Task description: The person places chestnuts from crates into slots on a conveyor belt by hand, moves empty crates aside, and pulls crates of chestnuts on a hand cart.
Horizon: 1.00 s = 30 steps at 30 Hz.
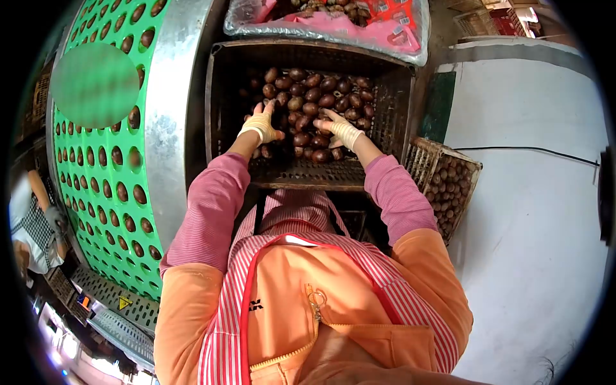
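Note:
Dark red-brown round fruits lie in a dark slatted plastic crate in front of my body. My left hand, its palm and fingers wrapped in pale tape, reaches in at the crate's left part, fingers spread over the fruits. From the right, my right hand, wrapped the same way, rests among the fruits with its fingers apart and pointing left. Both hands touch or nearly touch fruits; neither is seen to grip one. The fingertips partly blend with the fruits.
On the left, a green conveyor carries fruits in holes behind a metal edge. A plastic-lined box stands beyond the crate. Another fruit crate stands at right beside a white surface. At far left is a co-worker.

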Motion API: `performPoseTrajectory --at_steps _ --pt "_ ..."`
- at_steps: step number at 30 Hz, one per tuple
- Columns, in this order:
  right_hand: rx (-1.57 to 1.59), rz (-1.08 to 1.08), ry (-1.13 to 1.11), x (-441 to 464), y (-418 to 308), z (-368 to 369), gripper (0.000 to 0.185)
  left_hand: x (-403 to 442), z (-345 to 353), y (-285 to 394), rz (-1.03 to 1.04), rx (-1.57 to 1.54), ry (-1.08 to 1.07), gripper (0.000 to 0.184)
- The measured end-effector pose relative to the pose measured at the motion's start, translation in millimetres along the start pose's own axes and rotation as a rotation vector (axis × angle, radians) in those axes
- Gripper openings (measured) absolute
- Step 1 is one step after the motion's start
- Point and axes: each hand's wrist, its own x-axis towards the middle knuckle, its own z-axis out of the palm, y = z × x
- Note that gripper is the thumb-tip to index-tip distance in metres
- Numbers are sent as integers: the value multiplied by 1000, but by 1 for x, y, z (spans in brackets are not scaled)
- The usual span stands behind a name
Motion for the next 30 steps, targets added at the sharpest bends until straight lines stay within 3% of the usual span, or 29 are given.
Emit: performPoseTrajectory --at_steps 2,9,15,18,23,26,28,30 --pt "44 -11 -59 7 4 -4 91 0 -5 10 -37 75 9 106" --pt "309 33 -42 23 7 21 94 35 -3 -24 121 -122 -71 118" --pt "646 66 -165 27 -2 34 93 18 12 -33 245 -281 27 130" --pt "778 121 -106 36 -6 49 94 6 14 -25 285 -376 88 134" --pt "675 156 -217 52 -22 48 99 4 7 0 208 -358 100 121" --pt "651 141 -171 51 -22 52 94 15 10 -5 207 -361 111 124" --pt "688 157 -201 59 -17 55 80 9 13 -1 279 -349 201 125" --pt "667 116 -213 51 -17 61 74 6 2 -5 310 -438 111 124"
